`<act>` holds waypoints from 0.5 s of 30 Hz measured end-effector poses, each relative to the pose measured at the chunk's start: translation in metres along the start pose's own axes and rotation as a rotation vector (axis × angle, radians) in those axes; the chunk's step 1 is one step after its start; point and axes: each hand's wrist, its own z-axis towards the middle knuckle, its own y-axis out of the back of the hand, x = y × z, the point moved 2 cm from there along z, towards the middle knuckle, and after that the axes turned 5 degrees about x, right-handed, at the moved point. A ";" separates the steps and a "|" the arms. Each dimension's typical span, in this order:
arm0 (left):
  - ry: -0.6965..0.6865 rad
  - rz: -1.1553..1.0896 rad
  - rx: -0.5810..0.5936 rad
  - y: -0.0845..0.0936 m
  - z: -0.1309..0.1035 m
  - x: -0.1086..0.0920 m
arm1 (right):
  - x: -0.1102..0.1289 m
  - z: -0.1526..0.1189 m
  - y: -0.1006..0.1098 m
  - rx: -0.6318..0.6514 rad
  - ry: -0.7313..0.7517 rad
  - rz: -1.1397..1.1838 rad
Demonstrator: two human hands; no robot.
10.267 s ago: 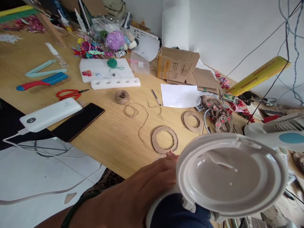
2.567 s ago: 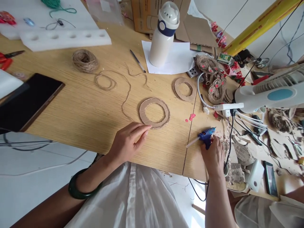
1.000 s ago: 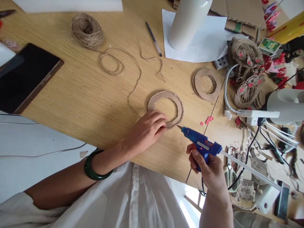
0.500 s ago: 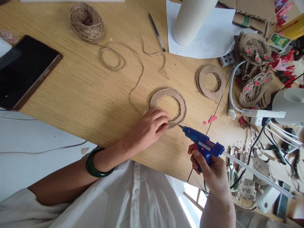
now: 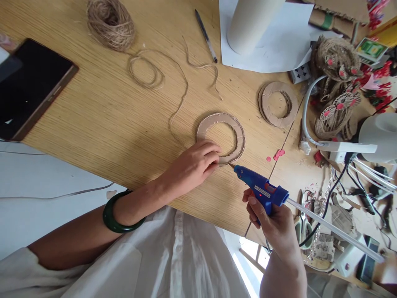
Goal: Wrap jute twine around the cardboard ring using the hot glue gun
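Note:
On the wooden table a cardboard ring [image 5: 239, 136] lies flat, with twine along its outer edge. My left hand [image 5: 200, 162] presses its closed fingers on the ring's lower left part. In my right hand [image 5: 269, 215] is a blue glue gun [image 5: 256, 182] with a long clear glue stick in its back. Its nozzle touches or nearly touches the ring's lower edge, right of my left fingers. From near the left hand a loose strand of twine [image 5: 187, 89] runs up to a twine ball [image 5: 111, 25].
A pair of stacked cardboard rings [image 5: 265, 103] and red dots [image 5: 279, 154] lie to the right. Further right are a power strip [image 5: 347, 147], cables and scissors [image 5: 303, 225]. A pen [image 5: 206, 36], white cylinder [image 5: 252, 25] and tablet [image 5: 31, 89] are also on the table.
The glue gun in my right hand has shifted slightly left along the ring's lower edge. My left hand stays on the ring. The view has moved a little.

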 end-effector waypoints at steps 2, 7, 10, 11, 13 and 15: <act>0.003 -0.012 0.000 0.000 0.000 0.000 | -0.001 0.000 0.001 -0.019 0.010 -0.036; 0.020 -0.042 0.000 0.001 0.000 0.002 | 0.002 -0.001 0.000 -0.028 0.005 -0.081; 0.020 -0.046 -0.006 0.000 0.001 0.003 | 0.004 -0.001 -0.002 -0.019 0.000 -0.088; 0.018 -0.046 -0.009 0.000 0.001 0.003 | 0.004 -0.001 -0.003 -0.017 0.001 -0.090; 0.010 -0.044 -0.010 0.000 0.001 0.003 | 0.006 -0.001 -0.004 -0.011 0.008 -0.103; -0.013 -0.044 -0.011 0.002 0.000 0.003 | 0.007 0.000 -0.004 -0.002 0.021 -0.133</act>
